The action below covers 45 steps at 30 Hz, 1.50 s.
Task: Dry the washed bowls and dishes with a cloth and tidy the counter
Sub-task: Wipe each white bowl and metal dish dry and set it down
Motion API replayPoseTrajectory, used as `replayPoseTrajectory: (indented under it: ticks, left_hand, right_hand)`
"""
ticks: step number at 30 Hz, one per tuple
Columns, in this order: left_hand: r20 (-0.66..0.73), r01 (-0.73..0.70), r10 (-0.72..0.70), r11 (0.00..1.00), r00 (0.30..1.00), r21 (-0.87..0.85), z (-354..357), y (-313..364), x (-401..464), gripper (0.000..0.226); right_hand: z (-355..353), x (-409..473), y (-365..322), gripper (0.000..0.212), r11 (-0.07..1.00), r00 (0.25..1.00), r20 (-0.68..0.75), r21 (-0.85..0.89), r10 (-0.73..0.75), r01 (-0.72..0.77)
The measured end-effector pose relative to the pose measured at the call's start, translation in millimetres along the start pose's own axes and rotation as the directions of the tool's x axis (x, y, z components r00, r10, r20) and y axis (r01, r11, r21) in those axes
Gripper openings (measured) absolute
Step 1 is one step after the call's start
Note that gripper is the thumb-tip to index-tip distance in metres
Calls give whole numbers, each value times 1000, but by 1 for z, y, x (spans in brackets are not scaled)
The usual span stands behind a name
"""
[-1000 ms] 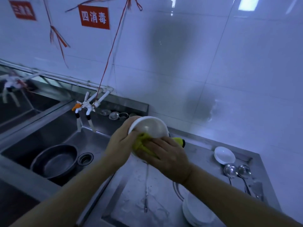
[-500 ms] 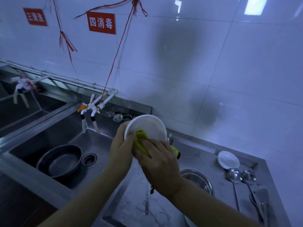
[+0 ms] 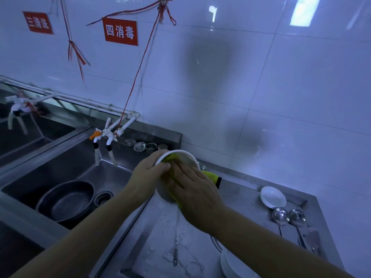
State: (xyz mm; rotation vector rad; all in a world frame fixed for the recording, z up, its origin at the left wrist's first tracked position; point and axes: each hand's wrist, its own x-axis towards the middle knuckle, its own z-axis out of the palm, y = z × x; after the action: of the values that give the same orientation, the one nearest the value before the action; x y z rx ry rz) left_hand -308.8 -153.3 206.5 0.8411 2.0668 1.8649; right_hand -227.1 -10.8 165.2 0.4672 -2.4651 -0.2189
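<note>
A white bowl [image 3: 187, 158] is held up over the steel counter [image 3: 245, 195], tilted on its side with its mouth toward me. My left hand [image 3: 148, 174] grips its left rim. Inside the bowl, my right hand [image 3: 192, 189] presses a yellow-green cloth [image 3: 211, 176] against the wall with flat fingers; the cloth's end hangs out to the right. A small white dish [image 3: 273, 197] and two steel ladles [image 3: 281, 216] lie on the counter at right. A stack of white plates [image 3: 230, 265] sits by the bottom edge, partly hidden by my right forearm.
A deep steel sink [image 3: 66, 163] at left holds a dark metal basin [image 3: 66, 201] beside the drain [image 3: 102, 197]. Taps [image 3: 106, 135] hang over its back edge, with small strainers [image 3: 140, 146] on the ledge. White tiled wall stands right behind the counter.
My right hand has slid with the cloth from the bowl's lower rim up into its inside. The bowl has turned a little in my left hand.
</note>
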Motion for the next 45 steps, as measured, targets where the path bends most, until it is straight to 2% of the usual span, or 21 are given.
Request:
replayPoseTrajectory:
  ticks: [3,6,10,12,14,15,17,19,21,23,25,27,29,30,31,33,34,36,39,41,45]
  left_hand:
    - [-3,11,-11,1000,1000,-5,0,-1,3,36]
    - [103,24,-29,998,994,52,-5,-1,7,38]
    - [301,148,-201,971,932,188,-13,3,14,35]
    - [326,205,-289,941,900,270,-14,5,17,29]
    - [325,95,-268,883,907,461,-17,3,19,39]
    - [306,-15,-206,808,929,590,-19,2,18,52]
    - [288,-279,76,562,955,778,-22,2,9,69]
    - [447,-535,332,251,831,807,-23,2,-3,59]
    - [651,-688,327,-7,685,726,-21,3,-8,42]
    - [770,-778,251,-92,586,622,-18,0,-9,26]
    - [788,-798,227,-69,572,599,-18,2,-7,18]
    - [727,-752,240,21,643,659,-23,3,-8,13]
    - [551,-593,226,386,803,707,-30,0,-12,5]
    - [448,-435,141,606,883,666,-33,-3,-14,7]
    - [380,-255,30,790,924,558,-33,-6,-17,12]
    - [293,-12,-58,973,954,230,-27,-9,-21,14]
    - [259,65,-76,996,963,53,-21,-10,-21,16]
    - [210,152,-103,960,972,-233,-6,-11,-21,25]
    - [138,156,-99,851,985,-502,12,-9,-16,29]
    - [118,152,-101,801,988,-579,15,-7,-13,30]
    - [142,160,-94,803,985,-574,18,-7,-13,26]
  right_hand:
    - [3,1,-8,56,996,998,-24,71,-56,58]
    - [2,-10,4,43,977,981,-39,89,-190,193]
    - [-3,-20,29,13,937,928,-149,24,-342,349]
    - [-2,-21,33,12,937,925,-166,24,-341,350]
    - [-2,-23,35,14,946,943,-79,14,-323,325]
    - [-3,-25,37,17,955,955,-17,6,-297,297]
    - [-6,-28,40,24,972,968,81,18,-237,236]
    - [-8,-29,40,31,979,972,124,59,-200,194]
    - [-10,-26,38,35,982,979,114,111,-166,154]
    - [-13,-22,37,37,977,986,79,167,-146,131]
    - [-17,-20,38,36,972,987,39,183,-158,148]
    - [-20,-21,43,34,974,990,-56,183,-127,135]
    - [-24,-24,49,41,962,981,-188,275,43,10]
    - [-25,-25,50,45,932,956,-241,356,166,-72]
    - [-27,-25,50,50,889,920,-275,436,278,-139]
    - [-28,-19,43,62,801,864,-280,562,418,-206]
    - [-27,-14,37,69,764,854,-262,609,450,-215]
    - [-25,-3,23,74,710,845,-212,659,491,-248]
    - [-19,7,6,50,703,815,-228,656,533,-276]
    - [-16,8,0,41,774,809,-326,590,490,-231]
    - [-16,2,4,35,900,833,-431,403,348,-167]
